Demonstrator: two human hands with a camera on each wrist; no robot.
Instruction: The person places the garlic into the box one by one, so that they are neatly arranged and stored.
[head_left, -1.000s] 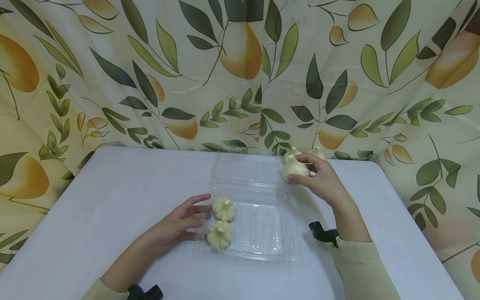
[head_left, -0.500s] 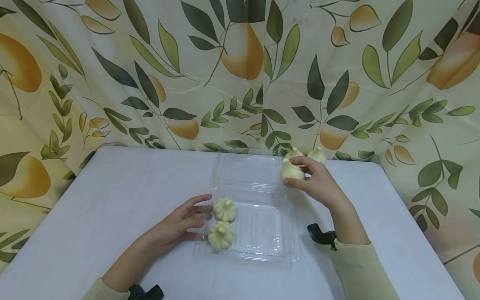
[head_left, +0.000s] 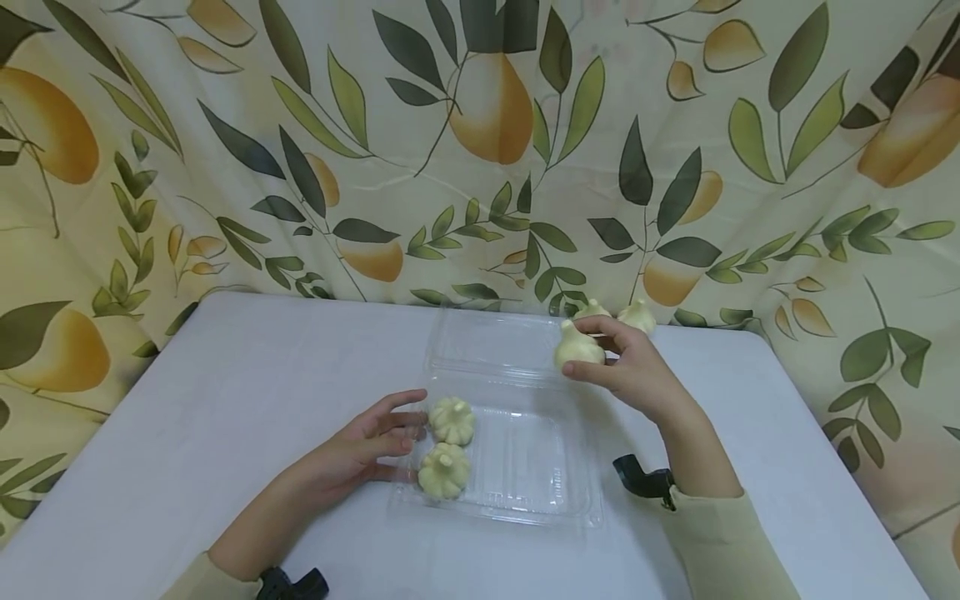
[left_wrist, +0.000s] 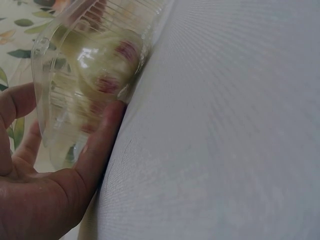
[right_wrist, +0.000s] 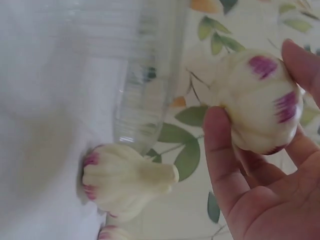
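My right hand [head_left: 637,373] holds a pale garlic bulb [head_left: 576,348] between thumb and fingers, raised near the right edge of the container's lid. Purple patches mark the bulb's base in the right wrist view. An open clear plastic clamshell container [head_left: 517,462] lies on the table, its lid folded back to the far side. Two bulbs, a far one [head_left: 452,421] and a near one [head_left: 444,472], sit along the left side inside it. My left hand [head_left: 367,446] rests against the container's left wall, fingers extended; in the left wrist view the thumb [left_wrist: 102,145] lies low along the wall.
Two more garlic bulbs, one [head_left: 592,308] partly behind my right hand and another [head_left: 637,315], stand at the table's back edge. A white cloth covers the table [head_left: 247,375]. Behind it hangs a curtain [head_left: 480,192] printed with fruit and leaves.
My right hand has carried the garlic bulb slightly left and nearer, toward the container. My left hand stays at the container's wall. The head view has shifted a little.
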